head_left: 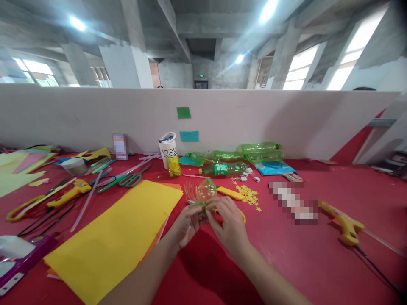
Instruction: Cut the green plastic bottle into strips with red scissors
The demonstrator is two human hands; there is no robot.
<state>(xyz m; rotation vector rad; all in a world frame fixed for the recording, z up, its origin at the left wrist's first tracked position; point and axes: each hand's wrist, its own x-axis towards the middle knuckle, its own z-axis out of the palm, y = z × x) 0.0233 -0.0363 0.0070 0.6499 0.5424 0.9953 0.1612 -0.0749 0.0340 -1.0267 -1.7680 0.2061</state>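
Observation:
A cut piece of clear green plastic bottle (pixel 207 189) is held up over the red table, in front of my body. My left hand (pixel 190 223) pinches its near end from the left. The fingers of my right hand (pixel 228 218) are closed on the same end, right beside the left fingertips. The exact spot under the fingers is hidden. Just beyond the piece lie thin orange strips (pixel 190 191) on the left and a yellow comb-like tool (pixel 231 193) on the right. A yellow loop (pixel 243 215) shows partly behind my right hand.
Yellow sheets (pixel 121 233) lie at left, with scissors (pixel 129 180) and a yellow glue gun (pixel 69 192) beyond. Green bottles (pixel 224 169), a white cup (pixel 168 152) and yellow stars (pixel 249 195) are ahead. Another glue gun (pixel 345 224) lies right. A white partition (pixel 238 118) stands behind.

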